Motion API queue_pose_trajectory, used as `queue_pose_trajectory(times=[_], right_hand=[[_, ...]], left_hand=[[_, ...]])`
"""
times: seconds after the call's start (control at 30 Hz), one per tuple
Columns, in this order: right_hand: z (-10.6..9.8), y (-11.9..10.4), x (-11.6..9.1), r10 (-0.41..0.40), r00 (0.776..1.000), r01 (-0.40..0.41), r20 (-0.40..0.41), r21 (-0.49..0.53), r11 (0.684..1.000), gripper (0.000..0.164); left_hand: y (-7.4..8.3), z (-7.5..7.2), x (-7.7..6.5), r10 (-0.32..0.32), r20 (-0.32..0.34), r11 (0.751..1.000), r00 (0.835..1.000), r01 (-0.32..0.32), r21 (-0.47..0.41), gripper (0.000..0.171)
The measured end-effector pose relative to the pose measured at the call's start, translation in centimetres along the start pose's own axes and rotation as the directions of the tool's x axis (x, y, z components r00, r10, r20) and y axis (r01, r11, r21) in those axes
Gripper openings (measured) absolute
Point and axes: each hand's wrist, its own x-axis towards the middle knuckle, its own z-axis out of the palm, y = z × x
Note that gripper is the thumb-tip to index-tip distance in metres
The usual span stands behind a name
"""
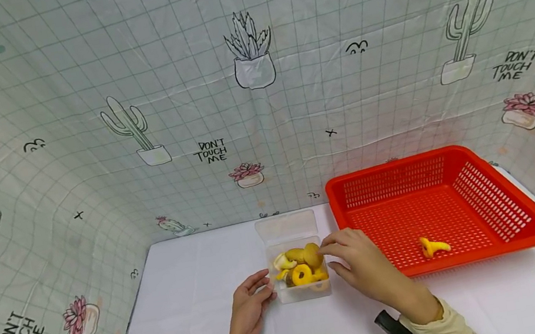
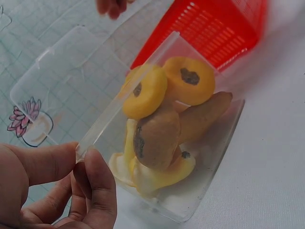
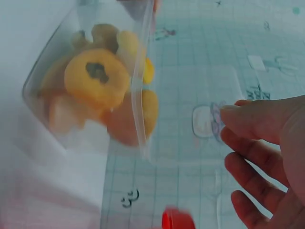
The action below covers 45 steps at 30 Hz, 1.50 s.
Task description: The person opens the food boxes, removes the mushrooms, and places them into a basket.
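Note:
A clear plastic box (image 1: pixel 305 293) holds several yellow and brown pieces. Among them are a yellow ring (image 2: pixel 155 98), a potato-like brown piece (image 1: pixel 311 254) and a pale yellow piece like a banana peel (image 2: pixel 164 177). Its clear lid (image 1: pixel 286 227) stands open at the back. My left hand (image 1: pixel 251 304) is at the box's left side, and in the left wrist view its thumb and fingers pinch the rim. My right hand (image 1: pixel 356 262) hovers beside the box's right edge, fingers apart and loosely bent, with nothing in them.
To the right sits a red perforated basket (image 1: pixel 477 257), with one yellow horn-shaped piece (image 1: pixel 433 246) inside. Both stand on a white-covered table (image 1: pixel 182 325). A grid-patterned cloth (image 1: pixel 178 87) with cactus drawings hangs behind and at the sides.

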Motion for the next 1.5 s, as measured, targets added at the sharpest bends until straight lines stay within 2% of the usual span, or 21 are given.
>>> queue_pose_trajectory(times=[0.2,0.43,0.63,1.1,1.3,1.5], right_hand=[[1.8,-0.7,1.3,-0.033,0.995,0.031,0.090,0.019,0.999,0.027],[3.5,-0.9,2.3,-0.064,0.987,0.066,0.145,-0.008,0.998,0.026],[4.4,-1.1,2.6,-0.039,0.978,0.054,0.207,-0.067,0.996,0.024],[4.5,-1.3,3.2,-0.034,0.966,0.078,0.255,-0.164,0.983,0.021],[4.7,-1.4,3.4,-0.028,0.959,0.066,0.282,-0.128,0.990,0.019],[5.0,-1.3,3.5,0.013,0.965,0.003,0.264,-0.061,0.998,0.016]], left_hand=[[0.0,0.1,0.0,0.004,0.003,1.000,1.000,-0.004,-0.010,0.042],[-0.1,0.1,-0.1,0.002,0.008,1.000,1.000,-0.002,-0.020,0.042],[-0.1,0.1,-0.1,-0.002,0.006,1.000,1.000,0.002,-0.013,0.042],[0.0,0.0,-0.1,-0.001,0.004,1.000,1.000,0.001,-0.009,0.041],[0.0,0.1,-0.2,0.009,0.005,1.000,1.000,-0.009,-0.009,0.040],[0.0,0.1,-0.2,0.010,-0.002,1.000,1.000,-0.010,-0.011,0.040]])
